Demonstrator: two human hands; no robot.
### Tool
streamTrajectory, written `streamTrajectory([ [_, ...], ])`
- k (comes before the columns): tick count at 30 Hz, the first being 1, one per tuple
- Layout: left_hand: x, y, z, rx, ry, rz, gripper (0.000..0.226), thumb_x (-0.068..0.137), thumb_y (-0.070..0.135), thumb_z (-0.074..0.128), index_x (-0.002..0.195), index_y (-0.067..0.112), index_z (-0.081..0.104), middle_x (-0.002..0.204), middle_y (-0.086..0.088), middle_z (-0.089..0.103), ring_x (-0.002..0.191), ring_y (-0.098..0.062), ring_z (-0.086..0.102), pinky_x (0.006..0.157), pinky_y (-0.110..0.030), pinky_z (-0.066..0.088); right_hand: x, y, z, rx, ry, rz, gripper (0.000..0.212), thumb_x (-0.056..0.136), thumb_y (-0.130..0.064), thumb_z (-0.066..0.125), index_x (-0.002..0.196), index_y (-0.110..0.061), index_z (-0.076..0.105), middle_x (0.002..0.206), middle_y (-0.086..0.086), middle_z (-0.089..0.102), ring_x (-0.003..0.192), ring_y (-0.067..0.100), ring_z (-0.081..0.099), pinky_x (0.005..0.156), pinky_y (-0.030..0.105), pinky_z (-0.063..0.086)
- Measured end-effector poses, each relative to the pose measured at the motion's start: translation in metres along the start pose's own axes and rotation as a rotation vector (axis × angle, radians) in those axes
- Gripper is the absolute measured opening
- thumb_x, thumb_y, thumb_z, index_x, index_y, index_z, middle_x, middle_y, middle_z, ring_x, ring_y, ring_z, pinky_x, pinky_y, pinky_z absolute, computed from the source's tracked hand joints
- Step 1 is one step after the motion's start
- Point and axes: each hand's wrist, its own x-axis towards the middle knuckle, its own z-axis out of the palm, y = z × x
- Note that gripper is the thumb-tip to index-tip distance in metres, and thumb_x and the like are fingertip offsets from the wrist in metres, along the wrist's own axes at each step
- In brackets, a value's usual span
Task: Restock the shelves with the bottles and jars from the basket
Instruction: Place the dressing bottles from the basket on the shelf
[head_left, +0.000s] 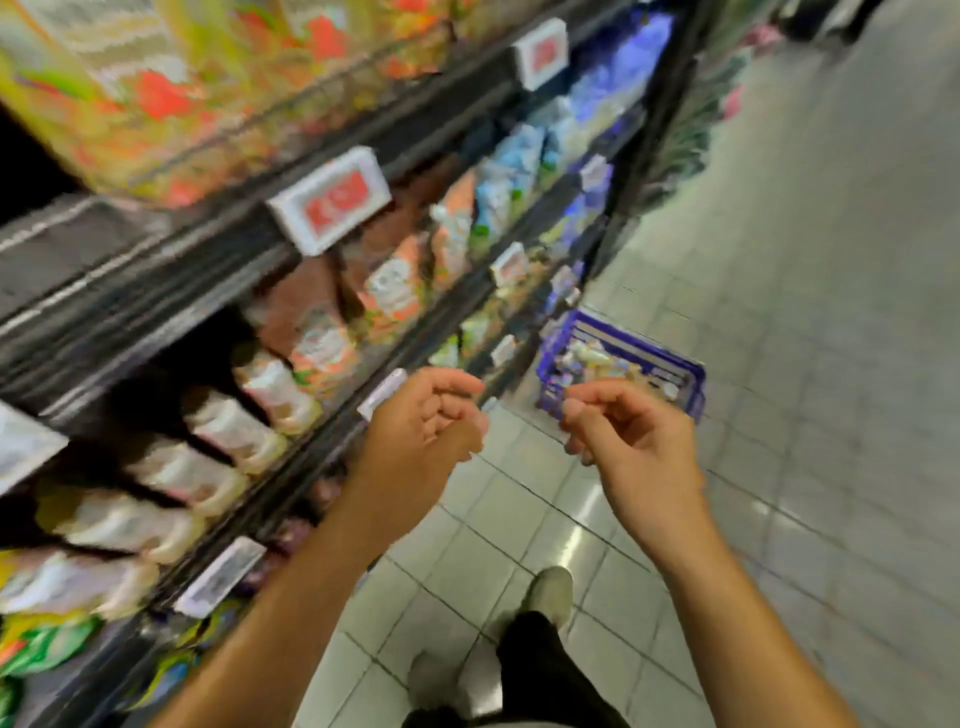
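Observation:
A blue plastic basket (685, 375) stands on the tiled floor ahead, beside the foot of the shelving, with several pale bottles and jars (597, 358) lying in it. My left hand (423, 421) hangs in the air near the shelf edge, its fingers loosely curled with nothing in them. My right hand (623, 431) is held up just short of the basket, fingers also loosely curled and holding nothing. The whole view is blurred by motion.
Dark shelves (322, 332) packed with bottles and pouches run along the left, with white price tags (330, 200) sticking out from their edges. The tiled aisle (779, 364) stretches to the right. My shoe (550, 592) is on the floor below.

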Motion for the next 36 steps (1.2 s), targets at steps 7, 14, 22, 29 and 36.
streamTrajectory([
  [7,0.063,-0.017,0.1,0.01,-0.227,-0.068,0.024,0.09,-0.009,0.06,0.098,0.014,0.06,0.065,0.004,0.066,0.059,-0.01,0.064,0.058,-0.023,0.052,-0.005,0.031,-0.1,-0.034,0.317,0.177,0.017,0.091,0.001,0.065,0.083,-0.014,0.07,0.065,0.0,0.067,0.056,0.007,0.06,0.055,0.015,0.047],
  [14,0.135,-0.03,0.187,0.075,-0.353,-0.11,0.023,0.092,-0.001,0.062,0.101,0.02,0.063,0.071,0.0,0.068,0.067,-0.014,0.066,0.064,-0.025,0.056,0.027,0.057,-0.186,-0.038,0.449,0.245,0.019,0.091,0.001,0.064,0.085,-0.015,0.071,0.068,-0.003,0.069,0.059,0.004,0.061,0.055,0.013,0.048],
  [22,0.19,-0.052,0.252,0.158,-0.365,-0.221,0.021,0.092,0.0,0.063,0.101,0.019,0.063,0.071,-0.001,0.068,0.066,-0.016,0.067,0.066,-0.031,0.056,0.08,0.086,-0.251,-0.035,0.453,0.349,0.019,0.092,-0.002,0.065,0.084,-0.018,0.071,0.069,0.0,0.07,0.059,0.006,0.061,0.055,0.013,0.047],
  [29,0.243,-0.069,0.271,0.212,-0.355,-0.298,0.019,0.092,0.003,0.063,0.101,0.02,0.064,0.074,-0.002,0.071,0.068,-0.016,0.069,0.067,-0.028,0.057,0.148,0.113,-0.27,-0.028,0.385,0.409,0.019,0.092,-0.001,0.062,0.085,-0.016,0.071,0.073,0.004,0.069,0.062,0.007,0.062,0.056,0.013,0.048],
  [36,0.33,-0.102,0.28,0.245,-0.357,-0.366,0.018,0.092,0.01,0.065,0.101,0.025,0.065,0.08,0.0,0.073,0.073,-0.017,0.071,0.067,-0.027,0.057,0.241,0.149,-0.276,-0.061,0.35,0.46,0.029,0.095,-0.001,0.057,0.082,-0.023,0.069,0.074,-0.006,0.069,0.065,0.001,0.061,0.056,0.012,0.048],
])
